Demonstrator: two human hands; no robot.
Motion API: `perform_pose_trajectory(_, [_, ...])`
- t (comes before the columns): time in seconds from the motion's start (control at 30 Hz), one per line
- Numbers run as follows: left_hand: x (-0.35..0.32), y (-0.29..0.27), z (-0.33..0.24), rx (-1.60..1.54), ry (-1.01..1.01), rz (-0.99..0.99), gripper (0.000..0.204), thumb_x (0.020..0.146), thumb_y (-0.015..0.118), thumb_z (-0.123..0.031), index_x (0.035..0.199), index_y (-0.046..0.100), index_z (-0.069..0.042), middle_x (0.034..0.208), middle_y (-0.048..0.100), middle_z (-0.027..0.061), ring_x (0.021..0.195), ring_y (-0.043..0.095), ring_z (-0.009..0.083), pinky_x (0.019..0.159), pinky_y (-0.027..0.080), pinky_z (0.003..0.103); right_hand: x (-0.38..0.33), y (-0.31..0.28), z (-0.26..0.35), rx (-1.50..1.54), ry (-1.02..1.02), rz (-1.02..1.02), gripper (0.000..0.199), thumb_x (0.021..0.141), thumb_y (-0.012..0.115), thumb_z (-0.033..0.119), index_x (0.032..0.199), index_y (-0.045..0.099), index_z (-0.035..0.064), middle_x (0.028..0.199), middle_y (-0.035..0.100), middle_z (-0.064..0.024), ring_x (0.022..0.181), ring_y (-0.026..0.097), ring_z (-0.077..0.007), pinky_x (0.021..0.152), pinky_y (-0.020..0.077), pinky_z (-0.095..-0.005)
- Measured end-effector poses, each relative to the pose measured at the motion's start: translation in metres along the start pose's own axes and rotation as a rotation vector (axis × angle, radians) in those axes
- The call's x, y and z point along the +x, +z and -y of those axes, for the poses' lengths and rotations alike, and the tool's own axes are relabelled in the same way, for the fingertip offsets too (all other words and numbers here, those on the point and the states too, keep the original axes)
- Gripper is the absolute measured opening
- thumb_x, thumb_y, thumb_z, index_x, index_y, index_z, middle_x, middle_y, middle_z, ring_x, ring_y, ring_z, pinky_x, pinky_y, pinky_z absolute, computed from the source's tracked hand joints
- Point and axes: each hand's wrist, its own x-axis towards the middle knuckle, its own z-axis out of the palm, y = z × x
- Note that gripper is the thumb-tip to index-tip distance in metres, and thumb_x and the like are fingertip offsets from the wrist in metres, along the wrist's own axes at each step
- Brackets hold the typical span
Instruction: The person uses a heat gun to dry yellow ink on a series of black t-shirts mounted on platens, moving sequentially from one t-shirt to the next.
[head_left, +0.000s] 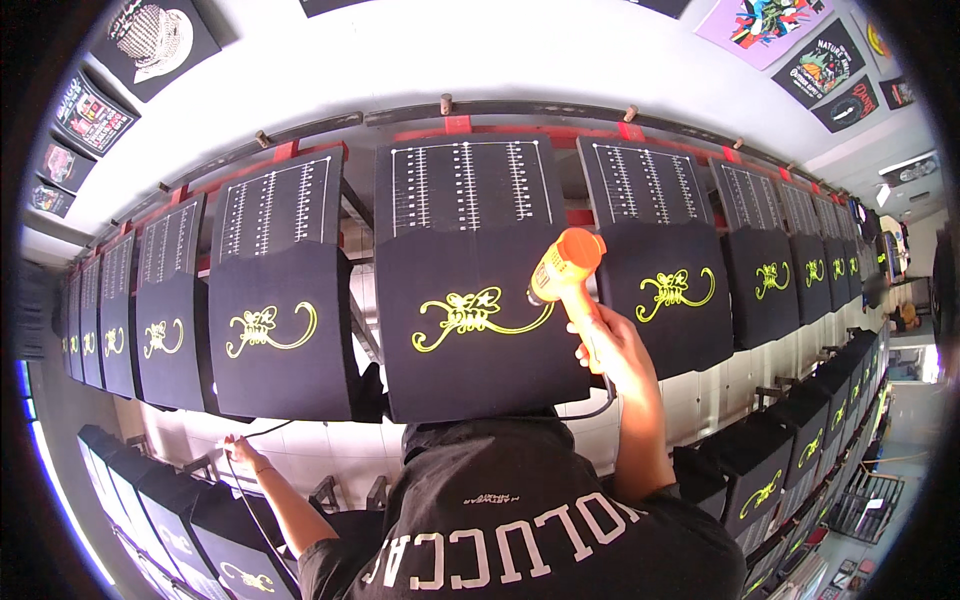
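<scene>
An orange heat gun is in my right hand, whose fingers wrap round its handle. Its nozzle points left, close to the right end of a neon-yellow scorpion-like print. That print lies on a black shirt stretched over the board in front of me. From the gun's handle a black cord hangs down past the shirt's lower edge. Off to the lower left, my left hand is closed on a stretch of the cord, which trails on toward the lower edge.
Boards with matching printed shirts stand in a row to the left and right. A red and dark metal rail runs behind them. A second row of shirts lies at lower right, another at lower left. Printed samples hang on the wall.
</scene>
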Motion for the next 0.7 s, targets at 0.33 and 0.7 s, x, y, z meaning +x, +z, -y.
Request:
perform_pose_trajectory(0.33, [-0.031,0.083,0.032,0.442,0.267,0.030,0.035,0.098,0.049,-0.015,0.130,0.048,0.000,0.133,0.055,0.0187,0.116,0.055,0.0270,0.099,0.044,0.041,0.015,0.043,0.001,-0.052,-0.021,-0.103,0.044,0.097,0.058,0.035,0.124,0.055,0.0004,0.094,0.062,-0.0055,0.064,0.057,-0.0078,0.048,0.0428,-0.0192])
perform_pose_trajectory(0.7, [-0.062,0.100,0.033,0.383,0.332,-0.022,0.035,0.099,0.048,-0.015,0.130,0.048,0.001,0.133,0.055,0.0190,0.116,0.055,0.0272,0.100,0.044,0.041,0.012,0.039,-0.006,-0.023,-0.049,-0.106,0.039,0.098,0.055,0.029,0.123,0.056,-0.0005,0.095,0.063,-0.0064,0.065,0.057,-0.0083,0.050,0.0446,-0.0206])
